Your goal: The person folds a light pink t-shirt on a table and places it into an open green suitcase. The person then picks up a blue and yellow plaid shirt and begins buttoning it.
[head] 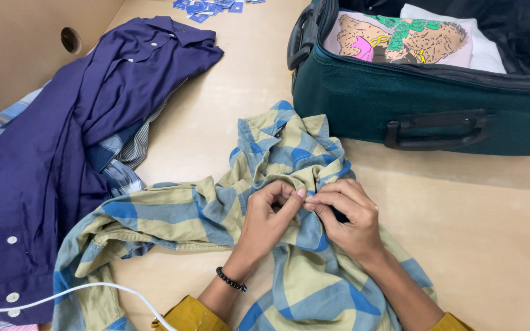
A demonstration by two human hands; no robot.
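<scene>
Pinching the cloth between them, both hands meet at the middle of a crumpled blue and yellow checked shirt that lies on a pale wooden table. The left hand, with a black bead bracelet on its wrist, has thumb and fingertips closed on a fold of the fabric. The right hand grips the same fold just beside it, its fingertips touching those of the left, fingers curled tight over the cloth. What lies inside the pinch is too small to tell.

Away from the grip, the shirt spreads out toward the person on both sides, and its collar end bunches up just beyond the fingers. Beyond that, further from the person, stands an open dark green suitcase with a black side handle; a folded printed garment lies in it. To the left of the grip, well apart, a dark purple shirt with white buttons lies over a striped garment. A white cable curves across the checked shirt near the left forearm. Small blue tags are scattered at the far edge of the table.
</scene>
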